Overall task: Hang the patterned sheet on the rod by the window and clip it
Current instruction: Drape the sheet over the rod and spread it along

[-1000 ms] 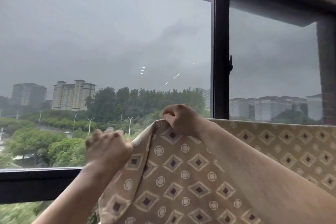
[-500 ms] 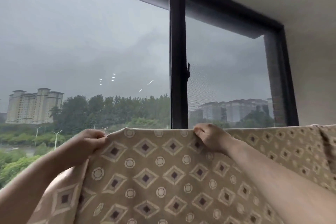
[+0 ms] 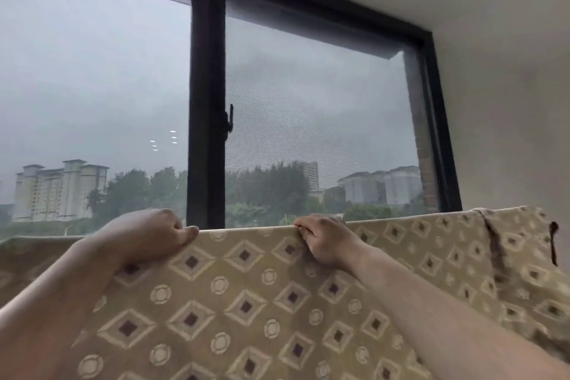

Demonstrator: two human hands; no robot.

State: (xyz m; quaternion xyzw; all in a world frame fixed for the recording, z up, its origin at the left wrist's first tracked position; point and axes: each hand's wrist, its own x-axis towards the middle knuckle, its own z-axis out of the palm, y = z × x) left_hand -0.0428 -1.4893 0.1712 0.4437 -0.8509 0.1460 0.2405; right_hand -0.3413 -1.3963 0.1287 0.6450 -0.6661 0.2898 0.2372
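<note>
The patterned sheet (image 3: 246, 296) is beige with diamonds and circles and fills the lower half of the view in front of the window. Its top edge runs in a straight line, folded over something I cannot see; the rod itself is hidden under the cloth. My left hand (image 3: 148, 234) grips the top edge at centre left, fingers curled over it. My right hand (image 3: 324, 241) grips the same edge a little to the right, fingers hooked over the fold. At the far right the sheet bunches, with a dark clip-like thing (image 3: 553, 241) on it.
A black window frame post (image 3: 205, 102) stands between a glass pane on the left and a mesh screen (image 3: 317, 108) on the right. A plain wall (image 3: 505, 102) lies to the right and the ceiling above. Outside are trees and buildings.
The sheet's top edge has been pulled out flat and level; before, its left corner drooped. My left hand moved from the loose corner up onto the edge. The view tilted up and right.
</note>
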